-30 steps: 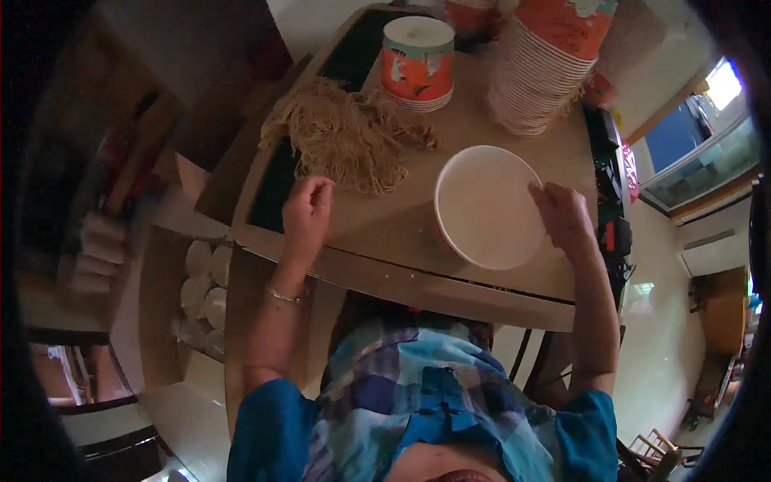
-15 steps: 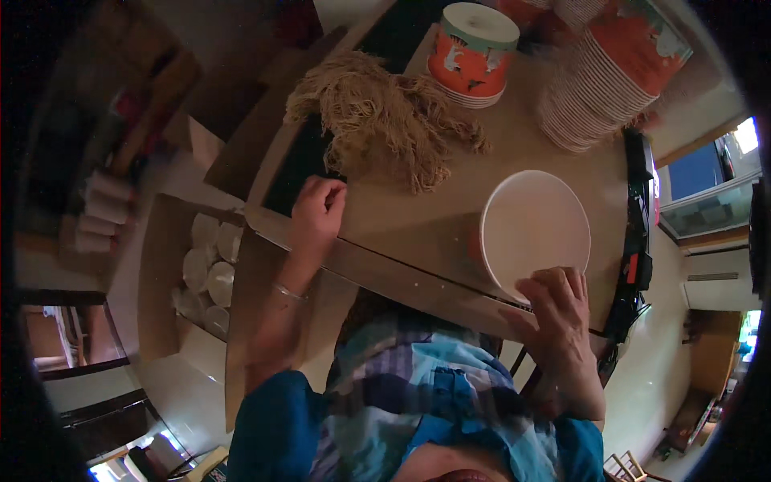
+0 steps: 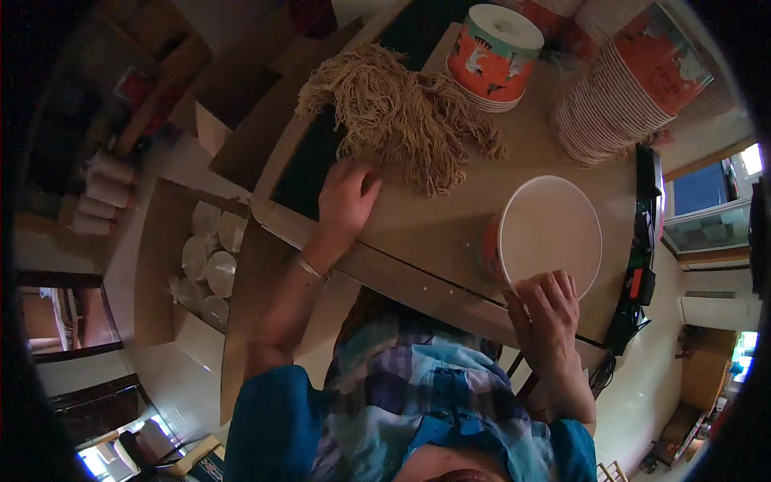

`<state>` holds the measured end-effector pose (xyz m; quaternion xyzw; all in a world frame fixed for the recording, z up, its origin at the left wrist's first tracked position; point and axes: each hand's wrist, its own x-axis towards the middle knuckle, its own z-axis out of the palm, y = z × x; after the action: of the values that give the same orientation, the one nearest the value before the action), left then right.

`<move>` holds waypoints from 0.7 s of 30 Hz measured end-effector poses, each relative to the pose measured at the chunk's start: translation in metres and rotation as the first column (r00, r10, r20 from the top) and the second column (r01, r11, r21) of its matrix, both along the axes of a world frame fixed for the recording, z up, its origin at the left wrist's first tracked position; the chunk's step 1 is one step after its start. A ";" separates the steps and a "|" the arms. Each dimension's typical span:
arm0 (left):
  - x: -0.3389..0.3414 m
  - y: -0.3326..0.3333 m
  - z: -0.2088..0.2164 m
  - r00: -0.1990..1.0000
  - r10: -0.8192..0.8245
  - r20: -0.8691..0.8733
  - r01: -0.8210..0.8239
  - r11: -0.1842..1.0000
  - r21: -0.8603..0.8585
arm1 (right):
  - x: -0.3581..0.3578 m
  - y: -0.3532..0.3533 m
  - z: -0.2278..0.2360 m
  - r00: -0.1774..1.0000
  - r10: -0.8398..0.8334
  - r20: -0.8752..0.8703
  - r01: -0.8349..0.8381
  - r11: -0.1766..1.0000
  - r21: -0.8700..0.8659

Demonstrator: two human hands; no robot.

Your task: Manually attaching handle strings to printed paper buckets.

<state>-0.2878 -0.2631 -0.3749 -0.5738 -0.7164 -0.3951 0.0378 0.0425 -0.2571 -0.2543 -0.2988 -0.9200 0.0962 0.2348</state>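
Note:
A white-lined paper tub (image 3: 554, 233) with an orange outside stands near the table's front right. My right hand (image 3: 548, 309) is closed on its near rim, fingers bent over the edge. At the near edge of a tangled bundle of tan, crinkled strands (image 3: 393, 112) is my left hand (image 3: 349, 197). Its thumb stands apart from the bent fingers, and the fingertips meet the strands. I see nothing held in it.
Upside-down orange and green tubs (image 3: 494, 60) stand behind the strands. A tall leaning stack of tubs (image 3: 618, 100) is at the back right. Black equipment (image 3: 642, 233) lines the table's right edge. On the left, an open carton (image 3: 157, 265) holds several wrapped round white pieces.
My left hand has moved forward and right to the strands, its thumb parting from the fingers. The right hand stays at the tub's rim. The whole view has shifted slightly.

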 end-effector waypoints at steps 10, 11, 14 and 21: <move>-0.007 -0.006 -0.003 0.998 0.005 0.063 0.000 0.997 -0.078 | -0.003 0.000 0.002 1.000 0.019 -0.006 -0.018 1.000 0.009; -0.007 -0.009 -0.003 0.996 -0.022 0.089 0.026 0.999 -0.043 | -0.003 0.000 0.002 1.000 0.016 -0.015 -0.016 1.000 0.011; 0.001 -0.017 0.009 0.991 -0.043 0.129 0.038 0.998 0.042 | -0.001 -0.001 0.000 1.000 0.002 -0.010 -0.002 0.999 0.035; 0.020 -0.046 -0.008 0.962 -0.167 -0.215 0.179 0.983 0.039 | -0.003 -0.003 0.004 1.000 0.000 -0.010 0.000 0.999 0.035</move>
<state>-0.2680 -0.3095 -0.3832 -0.6715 -0.6438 -0.3544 0.0952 0.0397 -0.2599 -0.2508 -0.2941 -0.9203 0.0816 0.2448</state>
